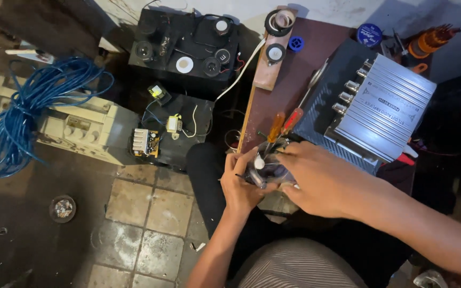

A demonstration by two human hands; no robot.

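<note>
Nearest the camera, the left hand [241, 184] and right hand [316, 178] met at the near edge of the dark brown tabletop [300, 69], their fingers closed together around a small clear plastic bundle [267, 170]. Just beyond lay an orange-handled screwdriver [276, 128] beside a ribbed silver metal amplifier [385, 106]. Farther left, on the worn tiled floor [145, 224], sat a black speaker box [188, 48] and a coil of blue cable [33, 106].
</note>
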